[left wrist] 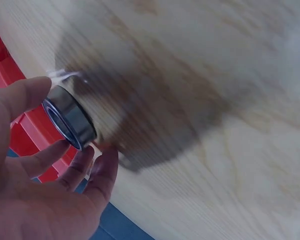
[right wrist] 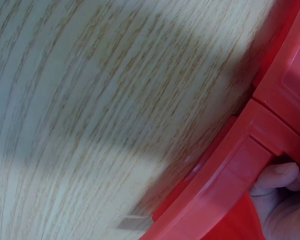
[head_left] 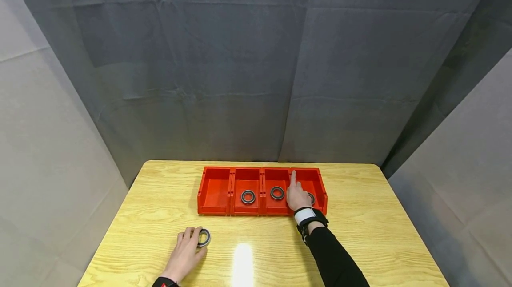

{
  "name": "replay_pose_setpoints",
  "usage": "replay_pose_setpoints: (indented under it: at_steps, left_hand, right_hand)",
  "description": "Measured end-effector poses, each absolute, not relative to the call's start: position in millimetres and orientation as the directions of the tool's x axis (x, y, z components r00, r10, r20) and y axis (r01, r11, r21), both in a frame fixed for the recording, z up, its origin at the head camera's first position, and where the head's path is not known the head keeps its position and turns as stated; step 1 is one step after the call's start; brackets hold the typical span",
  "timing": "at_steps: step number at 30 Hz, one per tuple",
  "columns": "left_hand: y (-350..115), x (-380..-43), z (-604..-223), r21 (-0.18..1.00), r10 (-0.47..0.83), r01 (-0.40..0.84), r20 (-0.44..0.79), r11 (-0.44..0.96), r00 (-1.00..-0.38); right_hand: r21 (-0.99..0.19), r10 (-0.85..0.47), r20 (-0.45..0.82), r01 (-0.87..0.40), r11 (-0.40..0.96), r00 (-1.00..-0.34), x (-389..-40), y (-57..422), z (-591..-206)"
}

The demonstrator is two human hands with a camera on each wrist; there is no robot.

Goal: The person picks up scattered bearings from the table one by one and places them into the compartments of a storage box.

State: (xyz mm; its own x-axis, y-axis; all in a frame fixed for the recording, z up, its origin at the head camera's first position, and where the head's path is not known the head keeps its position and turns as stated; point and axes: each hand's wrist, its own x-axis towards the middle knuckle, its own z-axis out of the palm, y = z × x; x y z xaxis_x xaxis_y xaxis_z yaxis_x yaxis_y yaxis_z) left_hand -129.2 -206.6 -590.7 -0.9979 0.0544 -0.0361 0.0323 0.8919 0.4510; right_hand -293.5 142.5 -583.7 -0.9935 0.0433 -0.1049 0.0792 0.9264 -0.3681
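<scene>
My left hand [head_left: 185,251] is low over the front left of the wooden table, pinching a steel ball bearing [head_left: 205,238] by its rim between thumb and fingertips. In the left wrist view the bearing [left wrist: 71,118] is tilted, close to the wood. My right hand [head_left: 298,196] is at the divider between the two rightmost red bins [head_left: 306,176], its index finger stretched toward the back wall. The right wrist view has its thumb [right wrist: 280,177] bent inside a bin, beside the front rim; I cannot tell if it grips the divider.
The red bins [head_left: 216,211] stand side by side near the table's back edge. One bearing [head_left: 248,197] lies in the second bin from the left, another bearing [head_left: 277,193] in the third. A further bearing [head_left: 311,198] shows partly behind my right hand. Grey cloth [head_left: 224,78] hangs behind.
</scene>
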Motion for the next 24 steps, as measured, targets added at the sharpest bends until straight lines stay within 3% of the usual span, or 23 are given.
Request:
replay_pose_setpoints:
  at_steps: [8,24]
  left_hand:
    - [-198.7,-135.6,-594.1,0.443,0.084,0.088,0.029,0.892,-0.996]
    - [-194.4,-136.8,-592.6,0.443,0.086,0.099,0.048,0.891,-0.995]
  right_hand:
    - [-0.362,0.050,-0.096,0.081,0.929,-0.994,-292.5,140.8,-583.3]
    - [-0.362,0.051,-0.096,0.083,0.928,-0.994,-292.5,142.0,-582.7]
